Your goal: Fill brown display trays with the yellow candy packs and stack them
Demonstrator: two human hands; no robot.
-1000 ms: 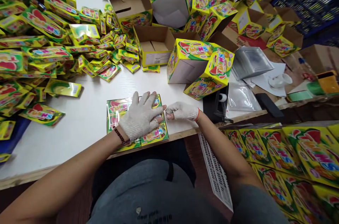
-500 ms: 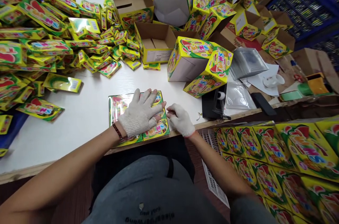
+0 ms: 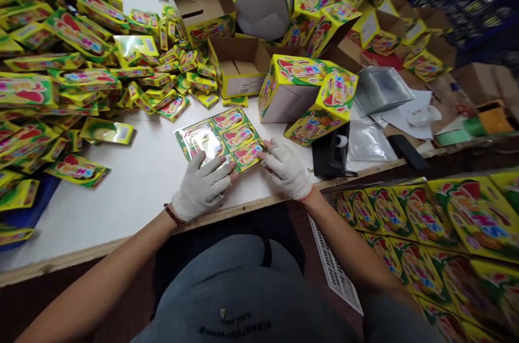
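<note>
A flat, clear-wrapped pack of small fruit-printed boxes (image 3: 234,136) lies turned at an angle on the white table. Its glossy film throws back light on the left half. My left hand (image 3: 205,185), in a white knit glove with bare fingertips, rests at the pack's near edge, fingers stretched out and slightly spread. At the right corner of the pack, my gloved right hand (image 3: 287,169) has its fingers bent round the edge, gripping it. The undersides of its fingers are hidden.
Loose small boxes (image 3: 81,78) are heaped at the left. Open display cartons (image 3: 237,64) stand along the back. To the right lie clear plastic sleeves (image 3: 371,140), a black tape dispenser (image 3: 336,156) and clear plastic trays (image 3: 383,88). Packed boxes (image 3: 466,213) fill the lower right.
The pack has slid away from the table edge and turned counterclockwise. My left hand has drawn back from its middle to its near edge. My right hand has come onto its right corner.
</note>
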